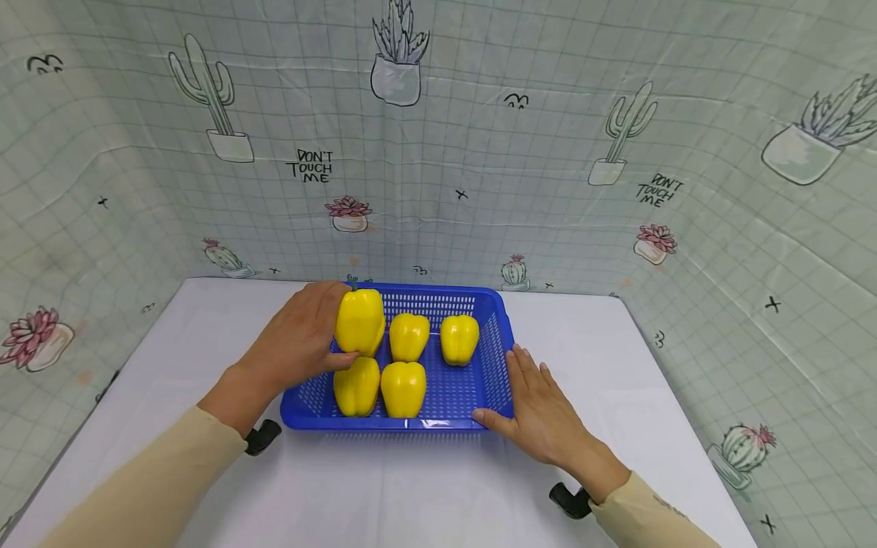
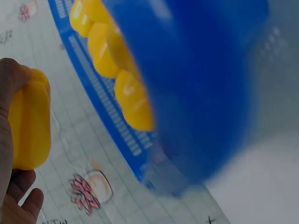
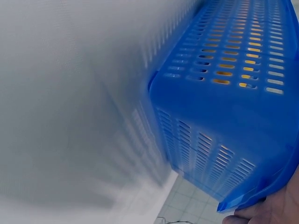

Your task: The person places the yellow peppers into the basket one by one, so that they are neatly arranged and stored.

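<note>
My left hand (image 1: 301, 335) holds a yellow bell pepper (image 1: 359, 322), with a green stem at its top, above the left part of a blue plastic basket (image 1: 438, 424). In the left wrist view the same bell pepper (image 2: 32, 123) sits between thumb and fingers, clear of the basket. Inside the basket are several more yellow bell peppers, among them one at the front left (image 1: 356, 388) and one at the right back (image 1: 460, 339). At the basket's right front corner rests my right hand (image 1: 544, 415), its fingers straight along the side and its thumb on the front rim.
The basket stands on a white table (image 1: 425, 487). Behind and at both sides hangs a grid-patterned cloth (image 1: 438, 167) printed with potted cacti. A black wrist mount (image 1: 263, 438) shows under the left wrist, another black mount (image 1: 570, 501) under the right.
</note>
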`<action>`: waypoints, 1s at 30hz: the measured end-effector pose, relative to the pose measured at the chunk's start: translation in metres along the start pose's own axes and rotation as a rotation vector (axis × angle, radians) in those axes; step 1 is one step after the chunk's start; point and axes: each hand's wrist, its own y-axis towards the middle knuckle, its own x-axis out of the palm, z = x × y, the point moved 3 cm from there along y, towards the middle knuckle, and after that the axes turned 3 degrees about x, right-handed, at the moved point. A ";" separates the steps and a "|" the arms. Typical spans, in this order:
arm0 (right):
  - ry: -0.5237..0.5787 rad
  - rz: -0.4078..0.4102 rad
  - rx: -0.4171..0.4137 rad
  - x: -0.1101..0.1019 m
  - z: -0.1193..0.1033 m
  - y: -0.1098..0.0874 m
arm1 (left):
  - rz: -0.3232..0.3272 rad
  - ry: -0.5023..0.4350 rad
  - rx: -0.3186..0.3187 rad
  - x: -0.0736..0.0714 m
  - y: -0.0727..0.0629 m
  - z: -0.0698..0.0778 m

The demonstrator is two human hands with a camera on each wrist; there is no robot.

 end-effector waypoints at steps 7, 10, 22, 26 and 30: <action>-0.001 -0.001 -0.002 0.000 0.000 0.000 | -0.013 -0.060 0.088 0.012 0.023 0.029; -0.002 0.000 -0.004 0.000 0.000 0.000 | -0.052 -0.078 0.104 0.018 0.030 0.041; -0.008 0.009 -0.006 -0.001 0.000 -0.001 | -0.129 -0.091 0.124 0.036 0.047 0.072; -0.003 0.014 -0.009 -0.001 0.000 -0.001 | -0.153 -0.067 0.138 0.042 0.050 0.082; -0.007 0.017 -0.010 -0.001 0.001 -0.001 | -0.187 -0.046 0.147 0.049 0.054 0.091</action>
